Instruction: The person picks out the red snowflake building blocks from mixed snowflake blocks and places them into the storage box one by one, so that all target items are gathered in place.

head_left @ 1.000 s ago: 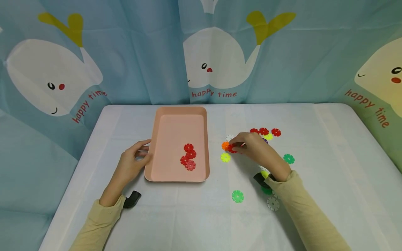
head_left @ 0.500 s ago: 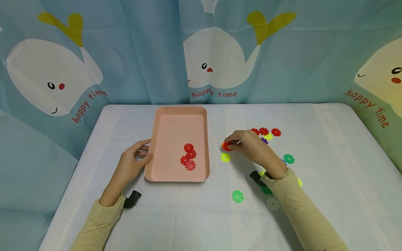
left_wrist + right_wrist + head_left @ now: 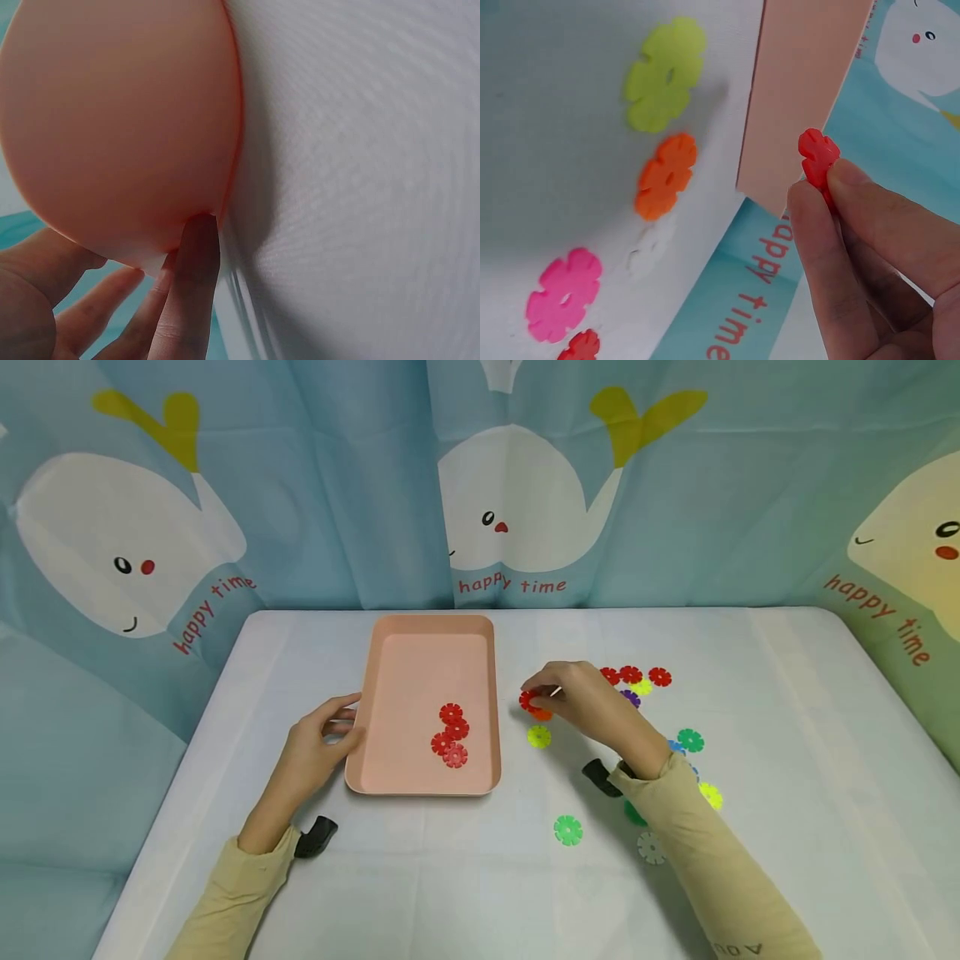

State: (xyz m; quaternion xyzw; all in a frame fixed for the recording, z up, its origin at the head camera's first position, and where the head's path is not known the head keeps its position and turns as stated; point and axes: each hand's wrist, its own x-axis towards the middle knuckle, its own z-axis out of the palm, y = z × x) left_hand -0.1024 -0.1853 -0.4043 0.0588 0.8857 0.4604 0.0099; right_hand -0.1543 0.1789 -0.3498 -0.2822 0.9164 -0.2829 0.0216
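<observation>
My right hand [image 3: 596,706] pinches a red snowflake disc [image 3: 819,150] between thumb and fingertips, just right of the pink tray [image 3: 427,672]. In the right wrist view the disc stands edge-up, raised off the table. An orange snowflake disc [image 3: 542,714] lies beneath that hand, with a lime disc [image 3: 539,737] nearer the front. My left hand [image 3: 315,743] holds the tray's left edge, thumb over the rim and fingers against the outer wall [image 3: 127,120]. Several red discs [image 3: 456,728] lie bunched in the tray's lower right.
Along the back right lie several red discs [image 3: 660,677], beside a yellow one [image 3: 641,687] and a purple one [image 3: 632,698]. Green discs [image 3: 568,830], a clear disc [image 3: 651,848] and others lie around the right forearm. A pink disc [image 3: 565,296] shows in the right wrist view.
My right hand has moved left and slightly back with the red disc, passing over the orange one. The left hand and the tray have stayed put.
</observation>
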